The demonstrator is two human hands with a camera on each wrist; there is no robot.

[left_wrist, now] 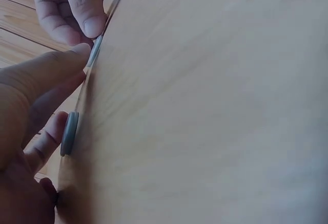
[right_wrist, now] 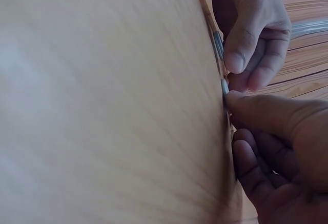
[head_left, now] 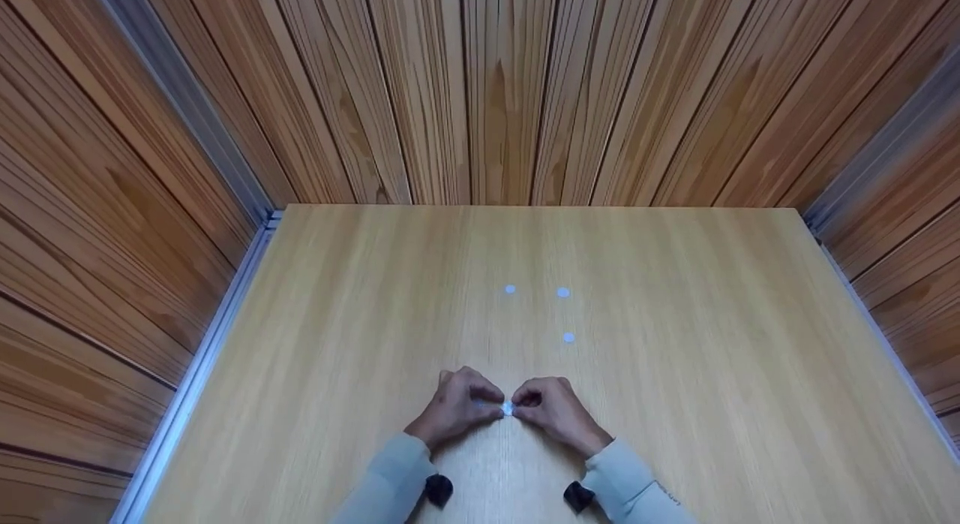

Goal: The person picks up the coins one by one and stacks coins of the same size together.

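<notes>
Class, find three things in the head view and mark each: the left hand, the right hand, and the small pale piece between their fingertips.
Left hand [head_left: 456, 404]: head view, middle of the hand.
Right hand [head_left: 556, 410]: head view, middle of the hand.
Small pale piece [head_left: 508, 408]: head view, its visible middle.

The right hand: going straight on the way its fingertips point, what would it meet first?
The right hand would likely meet the small pale disc at its fingertips, with the left hand just beyond; exact depth is hard to judge.
</notes>
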